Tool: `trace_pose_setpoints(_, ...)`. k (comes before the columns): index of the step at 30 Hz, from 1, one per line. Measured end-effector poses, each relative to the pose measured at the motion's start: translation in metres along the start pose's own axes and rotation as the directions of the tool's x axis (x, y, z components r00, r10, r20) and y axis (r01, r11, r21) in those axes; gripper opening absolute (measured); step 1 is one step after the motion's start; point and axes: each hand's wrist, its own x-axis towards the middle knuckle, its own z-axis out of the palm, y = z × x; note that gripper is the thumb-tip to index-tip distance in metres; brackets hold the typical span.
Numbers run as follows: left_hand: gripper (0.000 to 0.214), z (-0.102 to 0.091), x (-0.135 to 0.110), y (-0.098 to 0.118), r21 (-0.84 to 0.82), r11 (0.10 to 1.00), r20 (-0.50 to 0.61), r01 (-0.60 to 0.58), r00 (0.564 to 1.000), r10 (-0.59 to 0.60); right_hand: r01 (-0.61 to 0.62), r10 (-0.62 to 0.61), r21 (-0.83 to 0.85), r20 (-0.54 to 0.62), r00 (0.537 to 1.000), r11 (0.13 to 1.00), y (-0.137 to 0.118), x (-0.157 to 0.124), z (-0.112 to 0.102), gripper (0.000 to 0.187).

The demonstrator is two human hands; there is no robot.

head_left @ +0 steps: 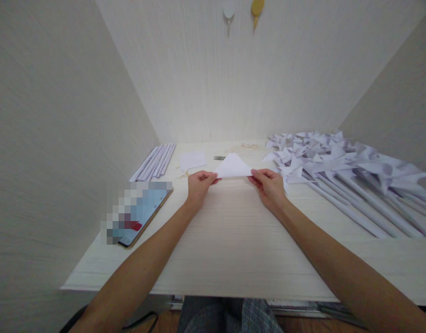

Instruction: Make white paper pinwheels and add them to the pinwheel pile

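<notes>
A sheet of white paper, folded into a triangle with its peak pointing away from me, is stretched between my hands over the middle of the table. My left hand pinches its left corner between thumb and fingers. At the opposite corner, my right hand grips in the same way. The long folded edge faces me. Just beyond the paper's left side lies a small pair of scissors or tweezers, partly hidden. A flat stack of white paper squares rests behind my left hand.
Rolled paper sticks lie at the back left. A phone, partly blurred, is left of my forearm. Many paper pinwheels on paper sticks pile up at the right. Small tan bits are scattered about. Walls enclose the table.
</notes>
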Motion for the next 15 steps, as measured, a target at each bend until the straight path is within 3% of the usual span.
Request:
trace_pose_setpoints(4,0.015,0.013,-0.009,-0.001,-0.024,0.999,-0.043,-0.028,0.999,0.027,-0.051,0.052,0.152,-0.006,0.999,0.987,0.004,-0.01,0.009,0.029)
trace_pose_setpoints(8,0.015,0.025,-0.022,-0.001,-0.043,0.999,-0.023,-0.02,1.0,0.019,-0.147,0.126,0.146,0.141,0.982,0.978,0.01,-0.024,0.02,0.025)
trace_pose_setpoints(15,0.017,0.028,-0.03,0.0,-0.01,0.998,0.111,0.056,0.992,-0.055,-0.126,0.114,0.143,0.09,0.989,0.982,0.009,-0.024,0.019,0.019)
